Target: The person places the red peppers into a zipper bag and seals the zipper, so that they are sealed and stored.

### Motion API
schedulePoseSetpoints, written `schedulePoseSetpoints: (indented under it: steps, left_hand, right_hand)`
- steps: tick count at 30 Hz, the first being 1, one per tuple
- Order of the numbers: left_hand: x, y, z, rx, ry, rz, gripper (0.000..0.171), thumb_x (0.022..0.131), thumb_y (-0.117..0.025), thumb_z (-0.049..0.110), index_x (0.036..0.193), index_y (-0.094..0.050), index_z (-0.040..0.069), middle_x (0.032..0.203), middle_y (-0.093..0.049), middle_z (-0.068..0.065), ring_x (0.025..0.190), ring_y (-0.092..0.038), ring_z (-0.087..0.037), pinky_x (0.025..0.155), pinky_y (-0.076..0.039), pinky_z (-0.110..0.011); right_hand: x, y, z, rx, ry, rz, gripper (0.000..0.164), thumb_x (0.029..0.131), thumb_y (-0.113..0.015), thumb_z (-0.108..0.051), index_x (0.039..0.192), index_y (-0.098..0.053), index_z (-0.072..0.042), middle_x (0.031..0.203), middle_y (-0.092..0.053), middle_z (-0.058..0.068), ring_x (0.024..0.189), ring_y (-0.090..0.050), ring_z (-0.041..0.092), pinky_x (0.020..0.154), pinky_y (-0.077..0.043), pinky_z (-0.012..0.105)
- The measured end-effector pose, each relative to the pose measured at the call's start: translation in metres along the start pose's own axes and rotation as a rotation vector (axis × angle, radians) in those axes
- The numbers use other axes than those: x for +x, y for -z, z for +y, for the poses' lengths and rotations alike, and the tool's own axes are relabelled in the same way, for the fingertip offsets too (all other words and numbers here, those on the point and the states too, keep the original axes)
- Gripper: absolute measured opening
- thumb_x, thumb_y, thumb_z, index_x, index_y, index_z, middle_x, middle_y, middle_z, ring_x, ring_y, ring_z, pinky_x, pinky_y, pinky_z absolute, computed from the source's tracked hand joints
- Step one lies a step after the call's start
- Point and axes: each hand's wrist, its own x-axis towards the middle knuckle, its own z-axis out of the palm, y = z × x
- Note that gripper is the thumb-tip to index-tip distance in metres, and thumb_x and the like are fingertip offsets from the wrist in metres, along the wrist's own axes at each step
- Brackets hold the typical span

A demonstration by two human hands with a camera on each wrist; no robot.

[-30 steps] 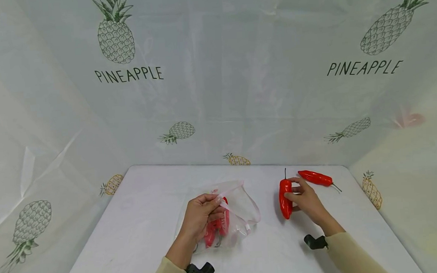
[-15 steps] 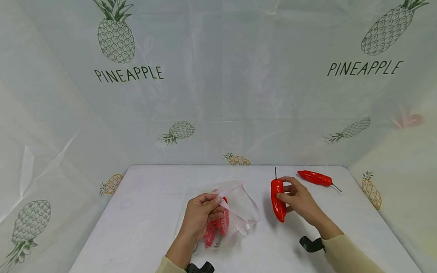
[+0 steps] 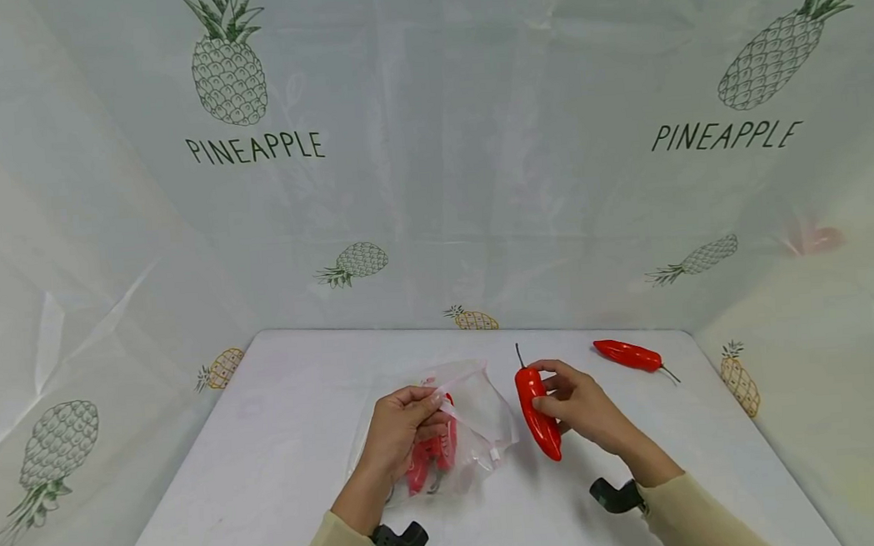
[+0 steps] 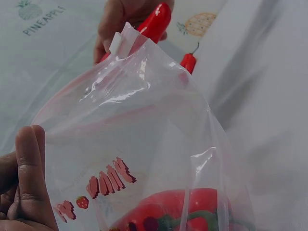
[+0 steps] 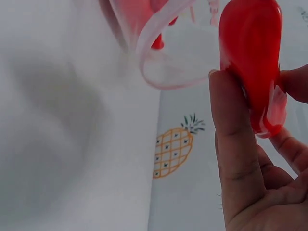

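Note:
My left hand (image 3: 405, 429) pinches the edge of a clear plastic zip bag (image 3: 478, 400) with a pink rim. Red chili peppers (image 3: 440, 452) lie inside the bag; in the left wrist view the bag (image 4: 144, 125) shows red printing and a white slider near its mouth. Just right of the bag, my right hand (image 3: 584, 406) grips another red chili pepper (image 3: 538, 417) between thumb and fingers, its stem pointing up and away. The right wrist view has this pepper (image 5: 255, 53) close up, beside the bag's rim (image 5: 149, 53).
One more red chili pepper (image 3: 627, 355) lies at the far right of the white table (image 3: 281, 433). A pineapple-printed sheet (image 3: 431, 173) hangs behind and at both sides. A black wrist camera mount (image 3: 401, 544) sits on each wrist.
My right hand has moved left with the chili pepper, bringing it close to the bag's mouth, and the pepper has tilted. The left hand and the bag have stayed in place.

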Motion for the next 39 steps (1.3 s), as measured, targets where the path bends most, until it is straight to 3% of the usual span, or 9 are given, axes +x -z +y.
schedulePoseSetpoints:
  steps: [12,31,39]
  left_hand:
    - [0.0,0.0,0.001,0.019,0.002,0.005,0.021,0.098,-0.074,0.007,0.114,-0.071,-0.007,0.086,-0.076,-0.011,0.071,-0.076,-0.014,0.068,-0.066,-0.027]
    - [-0.002,-0.003,0.0,0.012,0.001,-0.009,0.023,0.098,-0.074,0.004,0.116,-0.07,-0.01,0.082,-0.075,-0.006,0.069,-0.075,-0.012,0.067,-0.066,-0.027]
    - [-0.003,-0.005,-0.003,0.105,-0.004,-0.046,0.028,0.098,-0.076,0.012,0.118,-0.072,-0.008,0.085,-0.076,-0.007,0.072,-0.076,-0.013,0.07,-0.066,-0.027]
  right_hand:
    - [-0.004,-0.013,-0.012,-0.031,0.057,-0.138,0.057,0.09,-0.081,-0.016,0.143,-0.058,-0.014,0.118,-0.067,0.017,0.095,-0.067,0.027,0.065,-0.066,0.039]
    - [-0.008,-0.026,-0.02,-0.087,0.035,-0.26,0.054,0.088,-0.08,-0.014,0.139,-0.062,-0.014,0.112,-0.069,0.012,0.091,-0.067,0.026,0.063,-0.066,0.039]
    - [0.002,-0.029,-0.027,-0.063,0.001,-0.299,0.048,0.092,-0.075,-0.015,0.138,-0.063,-0.009,0.105,-0.068,0.012,0.082,-0.07,0.024,0.059,-0.065,0.039]
